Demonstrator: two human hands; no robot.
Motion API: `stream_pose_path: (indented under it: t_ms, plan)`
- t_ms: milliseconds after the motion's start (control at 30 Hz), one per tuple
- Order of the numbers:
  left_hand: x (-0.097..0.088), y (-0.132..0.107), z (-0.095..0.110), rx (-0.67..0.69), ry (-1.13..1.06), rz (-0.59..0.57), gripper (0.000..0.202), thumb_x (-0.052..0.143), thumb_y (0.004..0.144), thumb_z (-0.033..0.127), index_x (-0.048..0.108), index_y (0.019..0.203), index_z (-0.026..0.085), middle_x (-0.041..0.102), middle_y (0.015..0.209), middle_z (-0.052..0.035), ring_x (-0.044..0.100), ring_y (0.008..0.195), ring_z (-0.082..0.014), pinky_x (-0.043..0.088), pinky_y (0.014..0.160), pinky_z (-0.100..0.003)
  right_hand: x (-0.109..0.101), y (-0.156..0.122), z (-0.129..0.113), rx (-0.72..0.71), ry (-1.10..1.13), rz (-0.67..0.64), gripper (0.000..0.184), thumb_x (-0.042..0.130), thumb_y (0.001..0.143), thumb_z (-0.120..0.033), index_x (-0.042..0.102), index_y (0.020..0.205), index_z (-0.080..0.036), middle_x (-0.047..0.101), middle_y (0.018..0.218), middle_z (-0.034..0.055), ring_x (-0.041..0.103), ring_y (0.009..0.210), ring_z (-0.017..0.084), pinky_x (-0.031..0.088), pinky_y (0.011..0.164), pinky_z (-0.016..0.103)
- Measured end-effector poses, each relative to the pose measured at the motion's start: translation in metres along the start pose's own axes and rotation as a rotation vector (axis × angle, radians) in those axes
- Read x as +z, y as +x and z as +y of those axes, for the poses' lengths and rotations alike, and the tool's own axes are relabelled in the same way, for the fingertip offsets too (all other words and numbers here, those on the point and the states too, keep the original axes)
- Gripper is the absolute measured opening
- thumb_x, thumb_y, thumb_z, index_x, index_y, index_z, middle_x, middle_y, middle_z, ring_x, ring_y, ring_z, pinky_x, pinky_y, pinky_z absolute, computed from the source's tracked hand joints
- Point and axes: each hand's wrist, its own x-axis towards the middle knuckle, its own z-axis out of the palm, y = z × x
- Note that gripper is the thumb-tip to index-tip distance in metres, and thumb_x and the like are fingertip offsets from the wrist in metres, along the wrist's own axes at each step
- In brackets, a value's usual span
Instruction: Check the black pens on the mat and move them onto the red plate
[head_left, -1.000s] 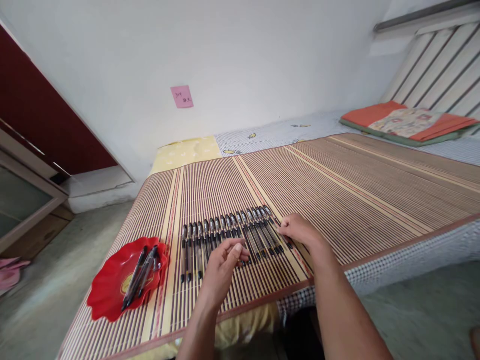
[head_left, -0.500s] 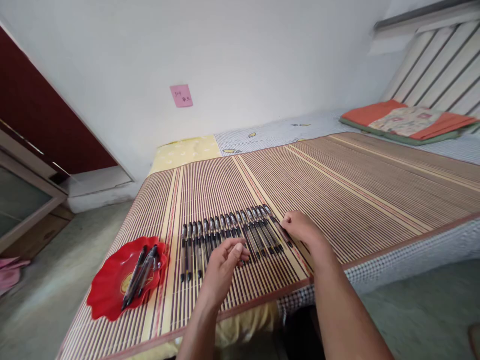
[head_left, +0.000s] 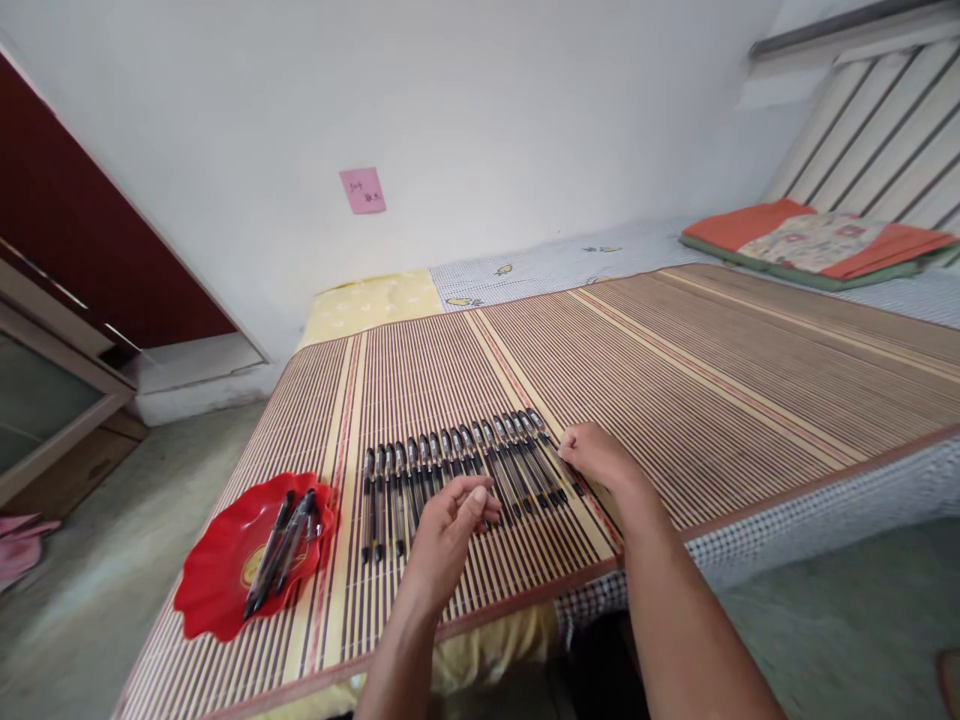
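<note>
A row of several black pens [head_left: 420, 470] lies side by side on the striped bamboo mat [head_left: 675, 370]. My left hand [head_left: 448, 535] hovers over the middle of the row, fingers curled with the thumb against them, and nothing shows in it. At the right end of the row my right hand [head_left: 600, 455] rests on the mat with its fingers closed at the last pen [head_left: 559, 460]. A red scalloped plate [head_left: 217, 585] at the near left of the mat holds a few more black pens [head_left: 283, 552].
The mat covers a bed with a yellow and checked sheet [head_left: 375, 300]. A folded orange and green cushion [head_left: 810, 245] lies at the far right. A pink note [head_left: 363, 190] sticks to the white wall. Grey floor runs to the left and right.
My right hand has crept slightly up and left along the end pen. My left hand and the row of pens have stayed put.
</note>
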Motion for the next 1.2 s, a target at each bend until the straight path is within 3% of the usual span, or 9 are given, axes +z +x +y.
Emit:
stream_pose_path:
  t_ms: [233, 500, 867, 1033, 1200]
  plan:
    - [0.000, 0.000, 0.000, 0.006, 0.001, -0.002, 0.044, 0.064, 0.089, 0.055, 0.069, 0.107, 0.016, 0.072, 0.091, -0.0083, 0.067, 0.086, -0.0216, 0.051, 0.075, -0.033, 0.001, 0.001, -0.001, -0.019, -0.002, -0.003, 0.022, 0.063, 0.084, -0.014, 0.070, 0.063, -0.016, 0.071, 0.069, 0.0055, 0.058, 0.063, 0.014, 0.029, 0.056, 0.025]
    - [0.001, -0.001, 0.002, 0.000, 0.022, -0.005, 0.043, 0.064, 0.091, 0.055, 0.070, 0.108, 0.016, 0.073, 0.092, -0.0086, 0.067, 0.086, -0.0218, 0.051, 0.076, -0.033, -0.002, -0.001, 0.000, -0.025, -0.017, 0.006, 0.034, 0.056, 0.091, -0.021, 0.062, 0.058, -0.018, 0.058, 0.059, 0.0022, 0.045, 0.052, 0.013, 0.022, 0.053, 0.029]
    - [0.002, 0.000, -0.001, 0.013, 0.004, 0.006, 0.044, 0.065, 0.088, 0.056, 0.070, 0.106, 0.016, 0.072, 0.089, -0.0078, 0.067, 0.083, -0.0211, 0.051, 0.074, -0.032, 0.005, 0.004, 0.008, -0.002, 0.036, 0.041, 0.031, 0.061, 0.087, -0.022, 0.057, 0.056, -0.019, 0.056, 0.056, 0.0010, 0.045, 0.052, 0.013, 0.022, 0.053, 0.028]
    - [0.002, 0.000, -0.001, 0.018, 0.011, -0.001, 0.043, 0.065, 0.089, 0.056, 0.070, 0.104, 0.017, 0.072, 0.089, -0.0080, 0.067, 0.084, -0.0216, 0.050, 0.074, -0.032, 0.001, 0.004, 0.008, 0.028, 0.088, 0.149, 0.022, 0.056, 0.084, -0.017, 0.062, 0.063, -0.017, 0.064, 0.066, 0.0047, 0.049, 0.057, 0.013, 0.024, 0.054, 0.027]
    - [0.002, -0.001, 0.000, 0.017, 0.009, -0.011, 0.041, 0.065, 0.089, 0.055, 0.070, 0.103, 0.017, 0.072, 0.088, -0.0076, 0.067, 0.083, -0.0212, 0.049, 0.074, -0.032, -0.006, 0.006, 0.005, 0.042, 0.175, 0.329, 0.025, 0.046, 0.093, -0.027, 0.066, 0.083, -0.016, 0.069, 0.078, 0.0081, 0.058, 0.066, 0.017, 0.034, 0.059, 0.025]
